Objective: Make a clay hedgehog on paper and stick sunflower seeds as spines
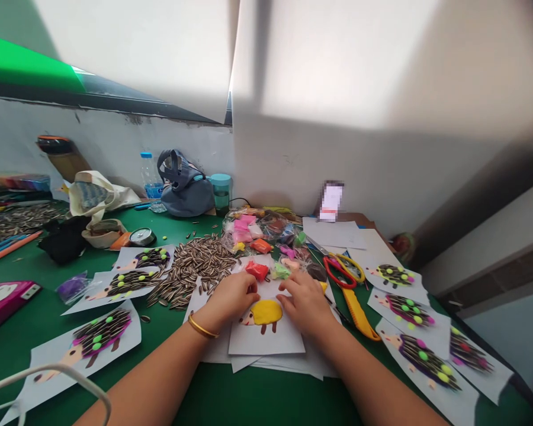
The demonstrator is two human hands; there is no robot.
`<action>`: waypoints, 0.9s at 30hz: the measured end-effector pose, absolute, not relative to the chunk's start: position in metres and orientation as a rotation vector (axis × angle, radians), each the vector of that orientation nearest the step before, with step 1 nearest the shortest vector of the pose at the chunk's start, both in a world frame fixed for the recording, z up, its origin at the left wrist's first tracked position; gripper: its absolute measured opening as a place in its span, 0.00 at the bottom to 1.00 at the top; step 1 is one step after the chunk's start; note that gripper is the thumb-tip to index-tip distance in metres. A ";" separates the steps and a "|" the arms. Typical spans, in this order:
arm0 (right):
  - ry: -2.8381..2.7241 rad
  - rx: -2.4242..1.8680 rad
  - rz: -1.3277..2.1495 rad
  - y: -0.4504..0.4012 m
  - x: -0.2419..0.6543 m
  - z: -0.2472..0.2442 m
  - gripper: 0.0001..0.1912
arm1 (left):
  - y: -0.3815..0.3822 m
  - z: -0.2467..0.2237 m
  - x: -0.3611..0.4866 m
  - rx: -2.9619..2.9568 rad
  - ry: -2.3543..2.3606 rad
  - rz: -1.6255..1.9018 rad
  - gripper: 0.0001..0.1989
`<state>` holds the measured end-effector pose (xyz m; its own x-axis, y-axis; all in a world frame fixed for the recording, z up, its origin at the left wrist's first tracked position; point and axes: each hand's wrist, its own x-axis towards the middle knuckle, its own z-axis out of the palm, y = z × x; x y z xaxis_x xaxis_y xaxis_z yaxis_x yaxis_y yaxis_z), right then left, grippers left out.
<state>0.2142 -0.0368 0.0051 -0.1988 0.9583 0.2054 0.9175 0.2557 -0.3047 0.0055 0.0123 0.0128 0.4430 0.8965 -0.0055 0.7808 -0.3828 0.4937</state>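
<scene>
On a white paper sheet (266, 344) in front of me is a hedgehog picture with a yellow clay body (267, 312), a pale face and brown legs. At its upper left, my left hand (236, 296), with a gold bangle on the wrist, rests with fingers curled and fingertips together. Whether anything is between them is hidden. My right hand (305, 299) lies at the body's right side, thumb and fingers apart, holding nothing visible. Just beyond the hands are a red clay packet (257, 270) and a light green clay lump (281, 271).
A heap of sunflower seeds (199, 260) lies left of the sheet. Red-handled scissors (339, 271) and a yellow utility knife (359, 316) lie to the right. Finished seed hedgehogs sit at both sides, including one card (128, 349) at left. A blue bag (186, 192) stands behind.
</scene>
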 end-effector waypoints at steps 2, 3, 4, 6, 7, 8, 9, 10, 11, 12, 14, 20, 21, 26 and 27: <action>-2.225 -1.717 0.159 -0.037 0.217 0.005 0.08 | 0.011 0.013 0.007 2.261 1.446 0.383 0.06; -2.241 -1.717 0.151 -0.037 0.217 0.004 0.09 | 0.011 0.013 0.007 2.255 1.458 0.396 0.09; -2.250 -1.721 0.137 -0.036 0.218 0.003 0.10 | 0.011 0.013 0.007 2.249 1.466 0.412 0.13; -2.257 -1.750 0.106 -0.035 0.218 0.001 0.13 | 0.011 0.012 0.007 2.238 1.480 0.433 0.20; -2.258 -1.772 0.092 -0.035 0.218 0.000 0.14 | 0.012 0.011 0.007 2.232 1.492 0.437 0.22; -2.263 -1.792 0.083 -0.034 0.218 -0.001 0.15 | 0.013 0.010 0.006 2.227 1.506 0.435 0.24; -2.267 -1.810 0.077 -0.033 0.218 -0.002 0.16 | 0.014 0.009 0.006 2.222 1.522 0.432 0.25; -2.270 -1.825 0.076 -0.032 0.218 -0.002 0.17 | 0.014 0.008 0.005 2.220 1.539 0.433 0.26; -2.274 -1.835 0.077 -0.031 0.219 -0.003 0.17 | 0.015 0.007 0.005 2.224 1.555 0.441 0.25; -2.276 -1.843 0.079 -0.031 0.219 -0.003 0.18 | 0.016 0.006 0.005 2.236 1.569 0.453 0.23; -2.278 -1.849 0.083 -0.030 0.219 -0.003 0.18 | 0.016 0.004 0.005 2.287 1.591 0.472 0.20; -2.286 -1.839 0.076 -0.031 0.217 -0.001 0.17 | 0.017 0.003 0.013 2.434 1.660 0.372 0.15; -2.282 -1.837 0.076 -0.031 0.216 -0.001 0.17 | 0.018 0.003 0.015 2.431 1.677 0.357 0.14; -2.283 -1.805 0.119 -0.032 0.215 0.002 0.15 | 0.022 0.005 0.019 2.405 1.736 0.335 0.13; -2.284 -1.801 0.122 -0.032 0.214 0.001 0.15 | 0.022 0.005 0.020 2.408 1.748 0.338 0.13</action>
<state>0.2145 -0.0323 0.0014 -0.2187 0.9674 0.1279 0.9482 0.2416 -0.2061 0.0197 0.0223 0.0048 0.2969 0.9502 0.0949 0.9172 -0.3114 0.2486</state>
